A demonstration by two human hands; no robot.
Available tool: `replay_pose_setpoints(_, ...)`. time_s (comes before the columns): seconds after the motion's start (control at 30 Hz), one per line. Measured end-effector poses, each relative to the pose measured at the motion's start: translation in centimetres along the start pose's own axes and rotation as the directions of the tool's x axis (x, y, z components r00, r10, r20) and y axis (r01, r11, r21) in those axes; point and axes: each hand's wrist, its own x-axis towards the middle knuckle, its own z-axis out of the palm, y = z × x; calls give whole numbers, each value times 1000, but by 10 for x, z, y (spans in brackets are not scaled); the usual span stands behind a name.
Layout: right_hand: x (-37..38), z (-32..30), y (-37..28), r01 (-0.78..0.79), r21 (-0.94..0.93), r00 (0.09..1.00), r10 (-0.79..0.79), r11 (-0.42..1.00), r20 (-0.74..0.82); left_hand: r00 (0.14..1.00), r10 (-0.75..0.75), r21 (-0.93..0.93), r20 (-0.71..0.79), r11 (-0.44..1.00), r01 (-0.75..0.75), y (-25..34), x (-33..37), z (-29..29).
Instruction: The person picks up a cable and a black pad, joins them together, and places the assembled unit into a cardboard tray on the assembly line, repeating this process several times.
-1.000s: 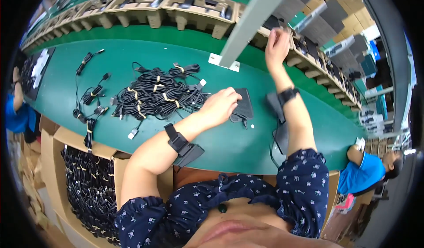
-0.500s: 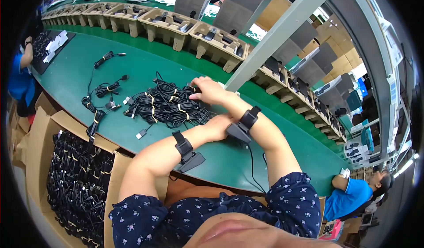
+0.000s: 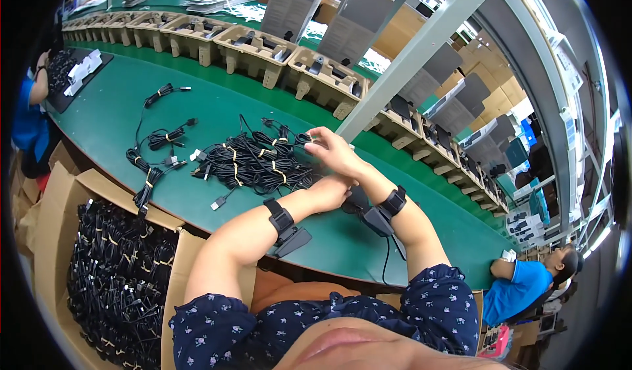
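Note:
A heap of black cables (image 3: 240,162), tied in bundles with pale bands, lies on the green table. At its upper right edge, the thumb and forefinger of my right hand (image 3: 334,151) close on the end of a black cable bundle (image 3: 283,145). My left hand (image 3: 332,192) is just below, at the heap's right side; its fingers are hidden behind my right hand and wrist. A dark rounded thing (image 3: 356,201) shows beside it, too unclear to name. Both wrists wear black straps with small black devices.
More cable bundles (image 3: 164,138) lie left of the heap. An open carton (image 3: 187,264) full of cable bundles stands at the near left. Moulded brown trays (image 3: 253,47) line the far side, behind a grey metal post (image 3: 395,74). Co-workers in blue sit at both ends.
My right hand has moved slightly right, and the cable bundle at its fingers has shifted the same way, standing out more from the heap. The whole view has shifted a little.

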Motion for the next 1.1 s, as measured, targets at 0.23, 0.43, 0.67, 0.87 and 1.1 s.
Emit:
replay_pose_setpoints(0.23,-19,-47,3,299,-5,868,-274,954,-414,965,131,-33,-228,989,-142,2,1,6)
replay_pose_setpoints(0.43,-53,-69,10,250,167,881,-152,954,-448,517,539,333,-665,833,-441,39,-9,-34)
replay_pose_setpoints(0.67,-91,-60,-1,333,276,932,-271,902,-239,883,-66,-122,-465,993,10,24,0,-59)
replay_pose_setpoints(0.87,-94,-56,-14,310,680,946,-147,664,-288,990,20,-836,-137,534,-126,40,3,-20)
replay_pose_setpoints(1.1,-102,-103,-18,559,759,828,-271,335,-491,986,-37,-739,164,658,148,22,1,-38)
